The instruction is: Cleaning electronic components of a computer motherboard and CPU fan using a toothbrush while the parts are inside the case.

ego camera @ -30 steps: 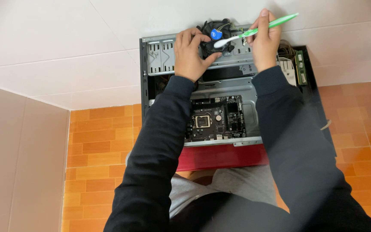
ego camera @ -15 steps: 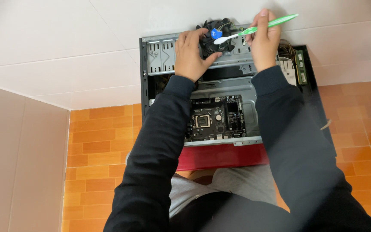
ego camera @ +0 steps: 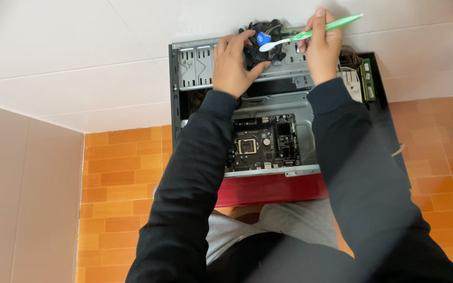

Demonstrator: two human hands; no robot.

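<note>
One open PC case (ego camera: pixel 184 99) on orange tile floor (ego camera: pixel 121 173), one motherboard (ego camera: pixel 263 142) inside, socket bare. One black cooler fan (ego camera: pixel 260 44) resting on case top edge against white wall (ego camera: pixel 79 52); round blue sticker at fan hub. Left hand (ego camera: pixel 234 65) clasps fan at its left side, fingers wrapped on rim. Right hand (ego camera: pixel 321 47) closed around one green-white toothbrush (ego camera: pixel 310 34), white head touching fan hub. One green RAM stick (ego camera: pixel 368 79) at case right. Red case panel (ego camera: pixel 273 187) near knees.
</note>
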